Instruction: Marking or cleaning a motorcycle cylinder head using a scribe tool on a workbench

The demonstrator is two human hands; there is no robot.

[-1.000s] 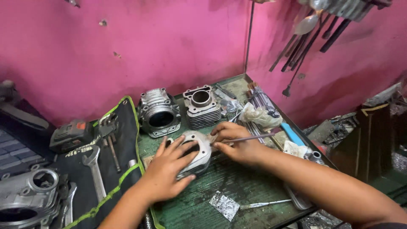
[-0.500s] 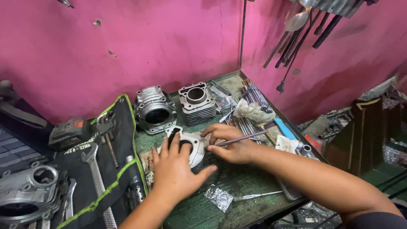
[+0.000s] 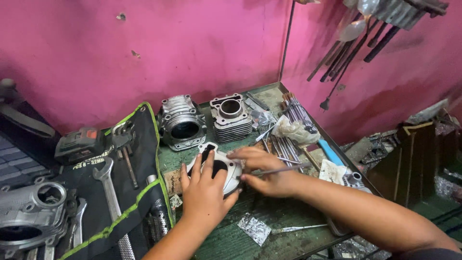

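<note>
A silver engine cylinder (image 3: 226,166) with a dark bore lies on the green workbench (image 3: 269,212). My left hand (image 3: 204,190) rests flat on it, fingers spread over its top. My right hand (image 3: 264,173) touches the cylinder's right side and grips a thin metal rod (image 3: 284,169) that points right. Two more finned cylinders stand behind: one (image 3: 182,123) lying with its bore toward me, one (image 3: 232,117) upright.
A black tool roll with green trim (image 3: 139,159) holds wrenches (image 3: 108,192) at left, beside a cordless tool (image 3: 79,143) and an engine casing (image 3: 29,216). Metal rods (image 3: 296,110), a crumpled bag (image 3: 293,130) and foil scraps (image 3: 254,228) lie on the bench. Tools hang on the pink wall.
My left hand has slid from the cylinder's left side onto its top. The right hand stays at the cylinder's right side with the rod. The view has shifted slightly.
</note>
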